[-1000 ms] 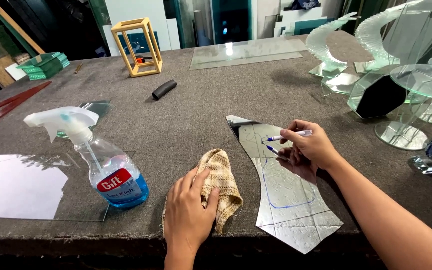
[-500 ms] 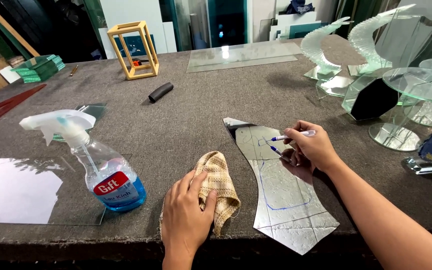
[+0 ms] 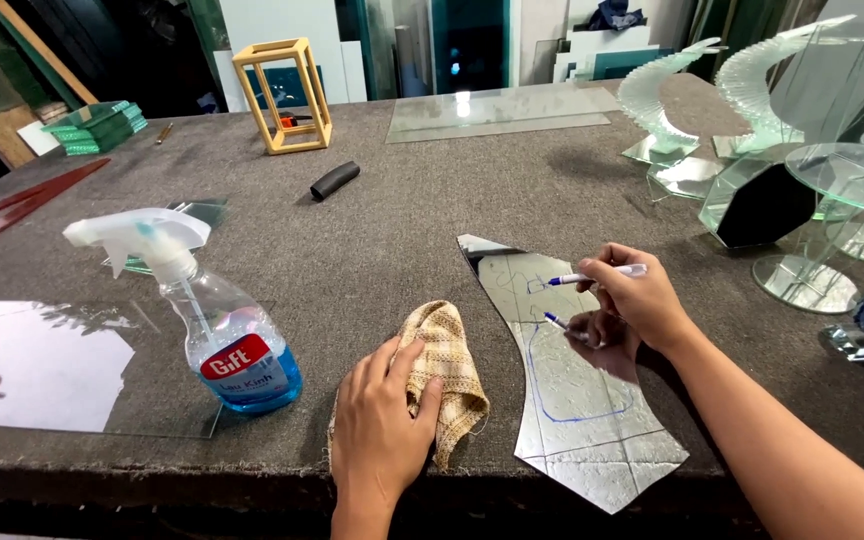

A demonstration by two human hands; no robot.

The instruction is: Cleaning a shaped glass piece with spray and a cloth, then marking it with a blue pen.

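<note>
While the right hand (image 3: 640, 300) grips a blue marker (image 3: 597, 275) between thumb and fingers, the pen's tip points leftward and hovers just above a curved shard of mirror (image 3: 577, 400) lying flat on the grey felt tabletop (image 3: 402, 220). Directly under that hand the mirror shows the reflection of the hand and pen, and below the hand, toward the table's near edge, a blue outline is drawn on the mirror's surface. Whether the tip touches the mirror cannot be told.

Well to the left of the right hand, the left hand (image 3: 382, 430) lies palm down with fingers spread, pressing on a tan checked cloth (image 3: 447, 375) that is bunched up just beside the mirror's left edge. Left of this hand stands a clear spray bottle (image 3: 217, 320) with blue liquid and a white trigger head, its base resting on the corner of a flat glass sheet (image 3: 52, 370).

Farther from both hands, beyond the cloth, a short black tube (image 3: 335, 180) lies on the felt, and past it stands a yellow wooden lantern frame (image 3: 284, 95). A larger glass pane (image 3: 502, 110) lies at the far side. Beyond the right hand and to its right stand curved ribbed glass pieces (image 3: 667, 100) and round glass stands (image 3: 842, 180).
</note>
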